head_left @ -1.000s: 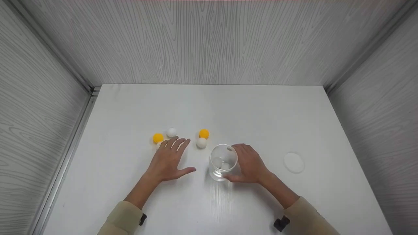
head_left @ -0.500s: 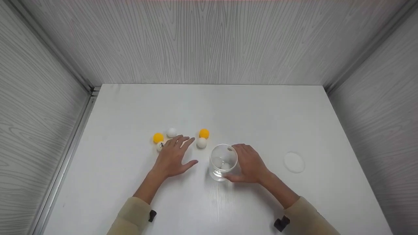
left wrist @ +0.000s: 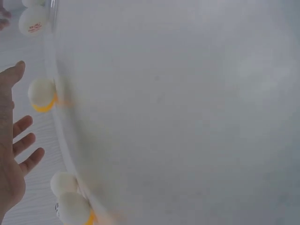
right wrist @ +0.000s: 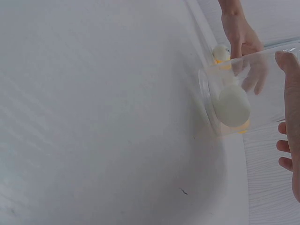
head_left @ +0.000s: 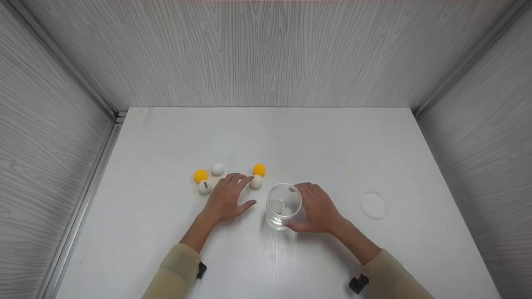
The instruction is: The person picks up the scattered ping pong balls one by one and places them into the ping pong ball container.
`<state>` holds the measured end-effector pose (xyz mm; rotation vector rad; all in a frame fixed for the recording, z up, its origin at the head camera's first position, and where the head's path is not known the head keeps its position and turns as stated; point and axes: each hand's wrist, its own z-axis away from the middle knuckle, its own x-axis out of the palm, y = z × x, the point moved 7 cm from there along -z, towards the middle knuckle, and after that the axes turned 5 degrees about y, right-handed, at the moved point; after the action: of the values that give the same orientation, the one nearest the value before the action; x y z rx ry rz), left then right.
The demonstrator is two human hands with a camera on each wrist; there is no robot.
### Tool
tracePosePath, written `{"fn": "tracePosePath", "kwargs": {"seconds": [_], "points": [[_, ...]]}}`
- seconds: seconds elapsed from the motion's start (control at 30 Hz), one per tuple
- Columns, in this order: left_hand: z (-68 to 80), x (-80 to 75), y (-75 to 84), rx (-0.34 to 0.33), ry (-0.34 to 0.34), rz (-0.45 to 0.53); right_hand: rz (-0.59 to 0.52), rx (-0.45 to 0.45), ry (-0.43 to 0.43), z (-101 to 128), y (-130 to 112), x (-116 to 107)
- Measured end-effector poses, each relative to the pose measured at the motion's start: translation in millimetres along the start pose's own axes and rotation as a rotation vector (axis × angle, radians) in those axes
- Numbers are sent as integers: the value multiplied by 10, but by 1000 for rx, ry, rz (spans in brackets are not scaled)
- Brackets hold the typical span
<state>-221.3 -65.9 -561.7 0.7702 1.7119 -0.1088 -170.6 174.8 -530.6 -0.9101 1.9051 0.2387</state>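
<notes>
While the right hand (head_left: 318,207) curls round the glass (head_left: 284,206) to steady it upright on the table (head_left: 332,141), two white balls inside, the left hand (head_left: 227,197) lies open, fingertips reaching the nearest white ball (head_left: 256,181) beside an orange one (head_left: 259,169).

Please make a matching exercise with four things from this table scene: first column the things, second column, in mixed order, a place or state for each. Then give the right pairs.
Things
1. glass cup
2. round white lid
3. left hand
4. orange ball farthest to the person's left

Places or states
A. lies flat and alone on the table, on the person's right
B. fingers stretched toward a white ball
C. upright, gripped by the right hand, white balls inside
D. beside two white balls

Pairs: 1-C, 2-A, 3-B, 4-D
</notes>
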Motion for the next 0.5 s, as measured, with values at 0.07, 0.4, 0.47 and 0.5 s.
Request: {"fn": "tracePosePath", "kwargs": {"seconds": [0.07,0.4,0.47,0.5], "points": [[-20,29,-3,3,0,1,3,2,-6,-5,-2,-1],[-117,141,-42,2,-23,15,-12,12,-11,-15,-10,-9],[-128,154,-52,-4,-24,29,-6,10,-12,-14,-11,-10],[-133,157,-56,-6,-23,39,-2,9,-12,-13,-12,-10]]}}
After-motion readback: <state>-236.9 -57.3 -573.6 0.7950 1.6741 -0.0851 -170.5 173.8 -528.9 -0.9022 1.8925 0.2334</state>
